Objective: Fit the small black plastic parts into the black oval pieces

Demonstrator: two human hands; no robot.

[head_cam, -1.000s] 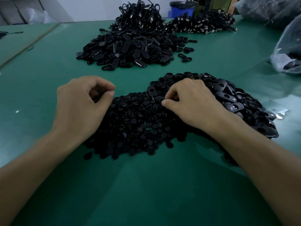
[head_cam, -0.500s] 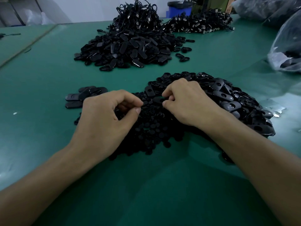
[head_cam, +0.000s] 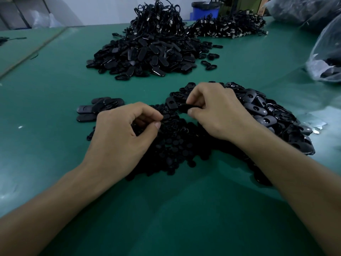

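Gripping a glossy oval piece (head_cam: 184,108), the right hand (head_cam: 217,111) faces the left hand (head_cam: 121,137), pinching small matte discs (head_cam: 175,145).

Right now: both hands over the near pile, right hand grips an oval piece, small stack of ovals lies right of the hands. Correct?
Not quite: in the head view the small stack of ovals lies left of the left hand. The rest holds: both hands over the near pile, right hand gripping an oval piece.
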